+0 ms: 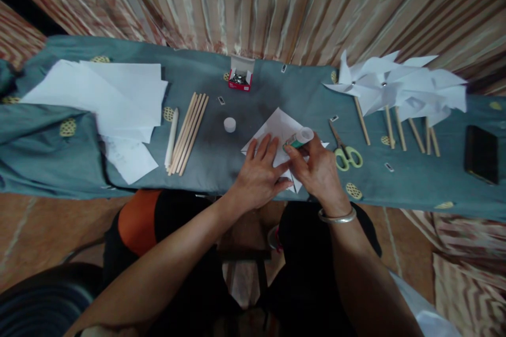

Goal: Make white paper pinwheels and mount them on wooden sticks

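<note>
A square of white paper (279, 122) lies cornerwise in front of me, with cuts and loose flaps along its near and right sides. My left hand (261, 171) rests on it, fingers spread and pressing it down. In my right hand (314, 166) is a glue stick (299, 138) with a green label, tilted, its lower end down at the paper; the tip is hidden by my fingers. The white glue cap (230, 125) stands to the left of the paper. Just right of my right hand lie scissors (347, 155) with pale green handles.
Several paper pinwheels on sticks (389, 84) lie at the right, near a dark phone (481, 154). Left are wooden sticks (188, 134), a white candle-like rod (172, 137) and stacked paper sheets (126, 89). A red box of metal pins (240, 80) stands at the back, before a curtain (253, 5).
</note>
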The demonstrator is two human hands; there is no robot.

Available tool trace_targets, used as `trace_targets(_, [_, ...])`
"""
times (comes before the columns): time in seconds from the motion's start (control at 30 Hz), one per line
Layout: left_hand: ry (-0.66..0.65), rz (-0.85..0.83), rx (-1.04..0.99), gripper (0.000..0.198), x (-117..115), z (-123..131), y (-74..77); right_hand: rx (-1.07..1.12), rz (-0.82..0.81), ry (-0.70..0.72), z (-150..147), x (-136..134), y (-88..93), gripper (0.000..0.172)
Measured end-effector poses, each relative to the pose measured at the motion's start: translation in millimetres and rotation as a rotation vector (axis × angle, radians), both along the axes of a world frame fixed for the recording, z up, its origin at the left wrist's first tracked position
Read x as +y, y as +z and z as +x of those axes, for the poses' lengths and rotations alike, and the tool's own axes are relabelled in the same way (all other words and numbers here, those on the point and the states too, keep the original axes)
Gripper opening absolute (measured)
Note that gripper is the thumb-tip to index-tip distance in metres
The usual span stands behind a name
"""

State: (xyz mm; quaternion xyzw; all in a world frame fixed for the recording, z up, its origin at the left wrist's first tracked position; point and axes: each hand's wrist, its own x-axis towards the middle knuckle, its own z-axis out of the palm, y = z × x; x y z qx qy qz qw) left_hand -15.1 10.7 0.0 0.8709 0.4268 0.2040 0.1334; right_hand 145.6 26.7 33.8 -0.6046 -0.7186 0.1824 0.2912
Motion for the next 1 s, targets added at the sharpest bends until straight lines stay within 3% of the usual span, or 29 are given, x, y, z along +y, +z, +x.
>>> trace_targets(1.0, [0.011,0.014,0.021,0.051,0.2,-0.1,-2.1,-0.040,0.063,-0.057,8.4,3.1,-4.3,0.028])
